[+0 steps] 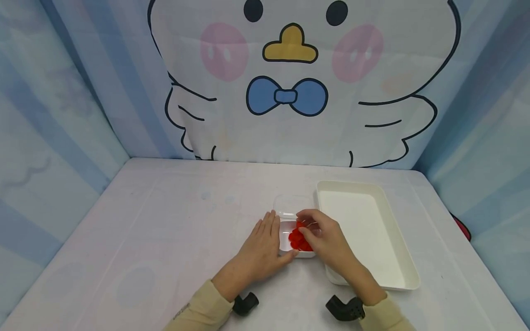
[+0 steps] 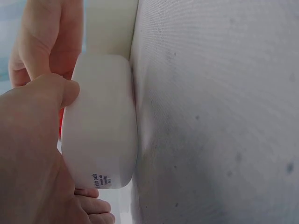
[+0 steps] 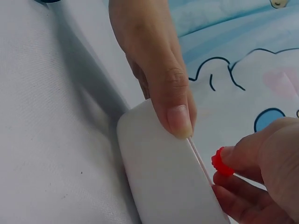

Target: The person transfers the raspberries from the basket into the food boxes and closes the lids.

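Observation:
A small white box [image 1: 285, 239] stands on the table with several red scalloped pieces [image 1: 299, 241] inside. Its clear lid [image 1: 291, 202] lies folded back at the far side. My left hand [image 1: 262, 246] steadies the box, straight fingers along its left side and the thumb on its near rim. Over the box, my right hand [image 1: 327, 234] pinches one red scalloped piece [image 3: 223, 162] between thumb and fingers, just above the rim. In the left wrist view the white box wall [image 2: 100, 121] shows small printed text; most red pieces are hidden there.
A large shallow white tray [image 1: 368, 230] sits directly right of the box, its left edge close to my right hand. A pale cloth covers the table [image 1: 165, 220], and printed curtains [image 1: 49, 115] close in the back and both sides.

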Demonstrator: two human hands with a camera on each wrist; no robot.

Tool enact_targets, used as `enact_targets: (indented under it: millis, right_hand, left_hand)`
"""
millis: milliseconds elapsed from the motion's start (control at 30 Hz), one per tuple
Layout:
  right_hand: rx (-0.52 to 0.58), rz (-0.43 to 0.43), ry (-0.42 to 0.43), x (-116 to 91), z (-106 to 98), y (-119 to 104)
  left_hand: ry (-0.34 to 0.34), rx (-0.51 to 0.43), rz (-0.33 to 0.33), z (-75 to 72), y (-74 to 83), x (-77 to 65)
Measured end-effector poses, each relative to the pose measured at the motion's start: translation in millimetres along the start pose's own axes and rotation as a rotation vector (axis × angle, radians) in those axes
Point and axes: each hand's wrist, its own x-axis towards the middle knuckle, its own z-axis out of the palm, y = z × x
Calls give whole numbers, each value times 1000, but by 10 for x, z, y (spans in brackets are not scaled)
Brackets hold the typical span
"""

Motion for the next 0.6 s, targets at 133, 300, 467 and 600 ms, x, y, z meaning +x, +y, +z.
enact_targets:
  millis: [133, 300, 467, 600]
  right_hand:
    - [-13, -30, -4, -3, 55, 31]
    - [-42, -56, 3, -9, 100, 54]
    - [-47, -66, 2, -16, 100, 36]
    - [-51, -57, 3, -18, 99, 26]
  left_hand:
    - [-2, -7, 2, -5, -3, -3]
    - [-1, -9, 4, -11, -5, -5]
    - [1, -23, -3, -9, -3, -1]
    - [-4, -21, -7, -7, -4, 3]
